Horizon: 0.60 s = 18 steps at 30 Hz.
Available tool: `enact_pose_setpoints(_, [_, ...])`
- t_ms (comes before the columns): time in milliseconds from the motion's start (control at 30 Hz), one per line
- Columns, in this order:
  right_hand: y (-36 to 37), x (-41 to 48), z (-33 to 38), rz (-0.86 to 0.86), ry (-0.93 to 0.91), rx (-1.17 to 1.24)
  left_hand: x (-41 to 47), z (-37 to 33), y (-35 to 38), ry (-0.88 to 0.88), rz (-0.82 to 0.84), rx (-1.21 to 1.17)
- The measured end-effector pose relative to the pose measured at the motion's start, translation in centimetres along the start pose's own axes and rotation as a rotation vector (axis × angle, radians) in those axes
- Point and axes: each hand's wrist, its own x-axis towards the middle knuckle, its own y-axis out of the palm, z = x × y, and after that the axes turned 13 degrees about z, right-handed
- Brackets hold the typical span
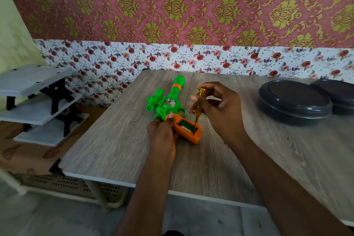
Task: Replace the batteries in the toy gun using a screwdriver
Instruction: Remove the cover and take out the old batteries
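Nearest to me, my two forearms reach out over the near edge of the wood-grain surface [118,145]. My left hand [162,138] is closed around the orange grip [192,133] of the toy gun [168,103], thumb lying along its upper side, pinning it flat on the surface. The battery compartment [188,126] in that grip is open, and I can see something green inside, though I cannot tell if it is a battery. My right hand [218,109] pinches the yellow screwdriver [199,105] between thumb and fingers, holding it close to upright with its tip down inside the open compartment. Beyond the hands, the gun's green body, with a scope on its left side, runs away from me to an orange ring and a rounded green muzzle. Further right sit two dark round lidded containers [295,99], side by side. Off the surface to the left stands a white tiered shelf [38,97], and floral wallpaper [191,57] backs everything
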Motion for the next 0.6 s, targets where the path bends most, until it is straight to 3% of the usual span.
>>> enact_pose_setpoints(133, [0.1,-0.8,-0.3,-0.028,0.019,0.016,0.1,0.0,0.0,0.017,-0.003,0.002])
enact_pose_setpoints(267, [0.0,-3.5,-1.3,-0.189,0.027,0.084,0.2,0.0,0.0,0.045,0.000,0.015])
enact_pose_setpoints(400, [0.0,-4.5,-2.4,-0.356,0.134,0.255,0.0,0.0,0.1,0.067,0.020,0.004])
enact_pose_setpoints(600, [-0.1,-3.9,-1.7,-0.438,0.189,0.614,-0.1,-0.2,0.0,0.065,0.000,-0.008])
